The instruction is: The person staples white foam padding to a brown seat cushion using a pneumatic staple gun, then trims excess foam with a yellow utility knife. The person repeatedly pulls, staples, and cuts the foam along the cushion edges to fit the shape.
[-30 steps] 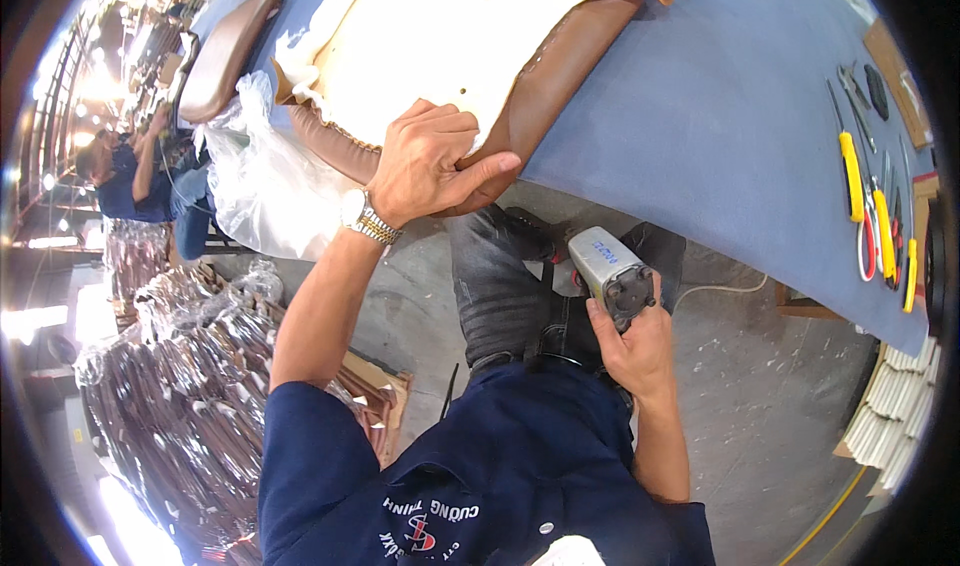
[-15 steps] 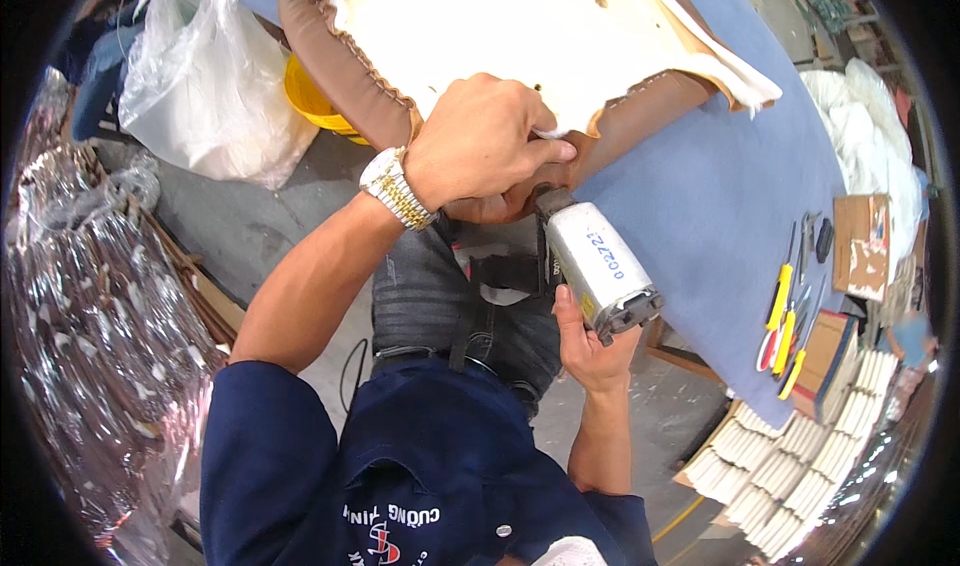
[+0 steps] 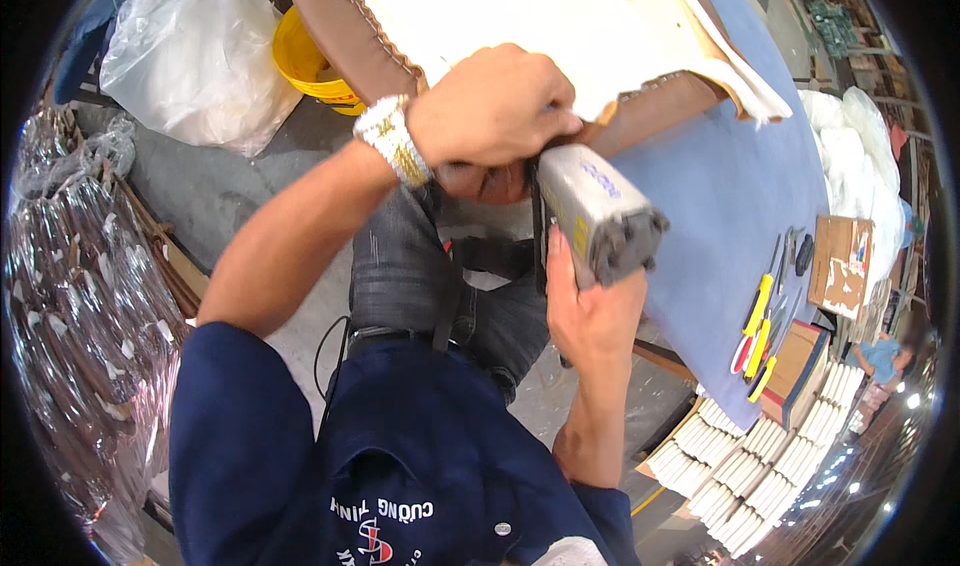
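My left hand point(image 3: 492, 108), with a metal watch on its wrist, grips the brown leather edge point(image 3: 655, 106) of an upholstered seat panel point(image 3: 520, 16) that lies upside down on the blue table point(image 3: 730, 196). The panel's pale underside faces up. My right hand point(image 3: 585, 311) holds a grey staple gun point(image 3: 595, 211) by its handle, with the gun's nose pressed against the panel's edge right beside my left fingers. The nose tip is hidden behind my left hand.
Yellow-handled tools point(image 3: 757, 321) and a cardboard box point(image 3: 842, 264) lie on the table's right side. White stacked strips point(image 3: 760, 466) sit below them. A yellow bucket point(image 3: 300, 66) and a clear plastic bag point(image 3: 190, 56) stand on the floor; wrapped brown parts point(image 3: 80, 316) at left.
The staple gun has risen from waist height up to the panel's edge. My left hand has stayed clamped on the leather edge, and my head has leaned closer.
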The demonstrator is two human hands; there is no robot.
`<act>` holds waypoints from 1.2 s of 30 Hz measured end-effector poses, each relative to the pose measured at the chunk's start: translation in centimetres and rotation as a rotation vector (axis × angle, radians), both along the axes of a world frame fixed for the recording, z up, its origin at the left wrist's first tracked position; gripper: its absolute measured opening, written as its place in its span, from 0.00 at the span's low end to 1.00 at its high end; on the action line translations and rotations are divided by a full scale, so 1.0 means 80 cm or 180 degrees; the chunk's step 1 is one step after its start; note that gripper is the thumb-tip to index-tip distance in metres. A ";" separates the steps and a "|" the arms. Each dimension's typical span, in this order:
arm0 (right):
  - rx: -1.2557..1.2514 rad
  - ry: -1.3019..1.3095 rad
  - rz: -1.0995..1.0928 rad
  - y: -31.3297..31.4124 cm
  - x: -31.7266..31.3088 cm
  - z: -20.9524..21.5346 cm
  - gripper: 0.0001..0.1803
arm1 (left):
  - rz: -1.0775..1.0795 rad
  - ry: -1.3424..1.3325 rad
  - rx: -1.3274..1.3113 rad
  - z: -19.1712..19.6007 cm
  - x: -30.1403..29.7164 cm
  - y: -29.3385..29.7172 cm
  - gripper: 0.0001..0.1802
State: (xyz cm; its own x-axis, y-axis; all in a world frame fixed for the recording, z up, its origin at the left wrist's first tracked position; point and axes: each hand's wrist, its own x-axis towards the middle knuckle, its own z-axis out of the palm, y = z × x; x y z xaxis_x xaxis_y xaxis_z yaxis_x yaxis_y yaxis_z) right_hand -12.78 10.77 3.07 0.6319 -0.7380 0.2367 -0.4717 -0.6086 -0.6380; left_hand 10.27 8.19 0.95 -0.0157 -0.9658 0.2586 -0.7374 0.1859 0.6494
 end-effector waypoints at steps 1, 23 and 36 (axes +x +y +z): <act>0.0398 0.0143 -0.0190 -0.003 -0.002 0.002 0.12 | -0.0079 -0.0088 0.0029 0.006 0.003 -0.004 0.16; 0.1026 -0.0660 -0.0176 -0.052 -0.038 0.004 0.17 | -0.0123 -0.0444 0.0240 0.017 0.012 -0.030 0.17; 0.0860 0.0290 -0.0366 -0.064 0.002 0.024 0.16 | -0.0065 -0.0178 0.0071 0.007 0.011 -0.040 0.18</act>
